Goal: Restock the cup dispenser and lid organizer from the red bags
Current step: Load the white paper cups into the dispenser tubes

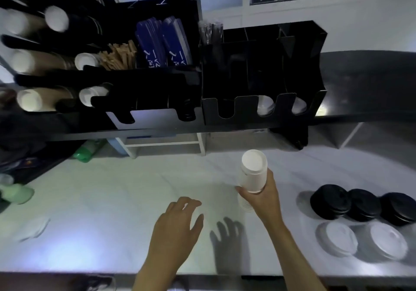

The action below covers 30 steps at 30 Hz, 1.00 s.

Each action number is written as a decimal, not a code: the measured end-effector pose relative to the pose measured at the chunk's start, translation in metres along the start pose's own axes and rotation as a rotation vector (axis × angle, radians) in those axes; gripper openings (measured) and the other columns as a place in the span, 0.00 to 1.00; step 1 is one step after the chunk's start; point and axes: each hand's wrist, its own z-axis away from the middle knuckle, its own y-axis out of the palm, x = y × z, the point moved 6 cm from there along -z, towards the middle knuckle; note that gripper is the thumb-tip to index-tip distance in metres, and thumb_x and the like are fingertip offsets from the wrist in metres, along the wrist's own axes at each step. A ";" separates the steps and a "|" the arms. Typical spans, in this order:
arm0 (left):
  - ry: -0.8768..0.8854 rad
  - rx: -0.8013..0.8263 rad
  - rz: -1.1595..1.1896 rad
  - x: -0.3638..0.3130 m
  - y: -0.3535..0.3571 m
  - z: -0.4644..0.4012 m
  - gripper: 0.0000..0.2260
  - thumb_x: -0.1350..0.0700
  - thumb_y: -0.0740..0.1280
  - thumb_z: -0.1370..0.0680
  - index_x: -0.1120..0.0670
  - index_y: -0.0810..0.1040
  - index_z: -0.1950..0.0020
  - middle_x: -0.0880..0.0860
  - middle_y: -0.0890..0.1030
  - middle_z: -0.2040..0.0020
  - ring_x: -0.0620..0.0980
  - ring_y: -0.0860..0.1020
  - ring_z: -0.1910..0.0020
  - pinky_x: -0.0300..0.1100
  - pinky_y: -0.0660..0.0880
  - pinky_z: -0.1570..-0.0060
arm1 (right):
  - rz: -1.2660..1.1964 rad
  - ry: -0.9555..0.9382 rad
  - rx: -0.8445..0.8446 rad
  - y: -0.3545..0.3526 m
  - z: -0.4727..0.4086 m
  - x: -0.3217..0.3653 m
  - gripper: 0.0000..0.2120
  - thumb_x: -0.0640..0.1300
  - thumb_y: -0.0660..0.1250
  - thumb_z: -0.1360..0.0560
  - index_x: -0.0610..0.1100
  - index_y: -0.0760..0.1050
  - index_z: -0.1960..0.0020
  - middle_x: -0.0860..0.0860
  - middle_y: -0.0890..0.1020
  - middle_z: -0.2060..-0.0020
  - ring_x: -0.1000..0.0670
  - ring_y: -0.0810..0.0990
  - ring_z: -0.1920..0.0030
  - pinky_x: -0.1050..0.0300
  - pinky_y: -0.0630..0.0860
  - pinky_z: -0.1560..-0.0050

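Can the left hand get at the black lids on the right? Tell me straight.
Probably not directly. The black lids lie far right, and the right hand, gripping a white cup stack, sits between them and the open left hand.

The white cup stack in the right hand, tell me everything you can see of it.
The white cup stack is several nested, paper-looking cups, held roughly upright above the pale counter, tilted slightly toward the camera. The end facing the camera looks flat and closed. The right hand grips its lower part, fingers curled round it. Nothing else touches it; the left hand hangs apart, holding nothing.
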 end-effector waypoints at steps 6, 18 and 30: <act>-0.102 0.067 0.268 -0.015 0.004 0.008 0.16 0.42 0.65 0.16 0.36 0.72 0.28 0.32 0.73 0.32 0.35 0.73 0.34 0.39 0.75 0.38 | 0.041 0.020 0.070 -0.007 -0.005 -0.002 0.40 0.58 0.86 0.39 0.59 0.72 0.33 0.61 0.82 0.40 0.55 0.82 0.42 0.60 0.78 0.48; -0.451 -0.349 1.399 -0.028 -0.031 -0.012 0.33 0.39 0.82 0.33 0.41 0.73 0.33 0.49 0.84 0.40 0.51 0.85 0.45 0.56 0.85 0.47 | 0.206 -0.254 0.506 0.049 0.069 0.136 0.55 0.69 0.79 0.36 0.65 0.53 0.18 0.68 0.71 0.29 0.62 0.74 0.33 0.57 0.77 0.35; -0.568 -0.627 1.590 0.062 -0.052 0.006 0.37 0.42 0.82 0.36 0.47 0.74 0.30 0.55 0.83 0.39 0.57 0.83 0.41 0.55 0.83 0.44 | 0.366 -0.390 0.489 0.133 0.092 0.166 0.40 0.64 0.76 0.36 0.63 0.64 0.28 0.66 0.77 0.38 0.58 0.78 0.42 0.59 0.78 0.44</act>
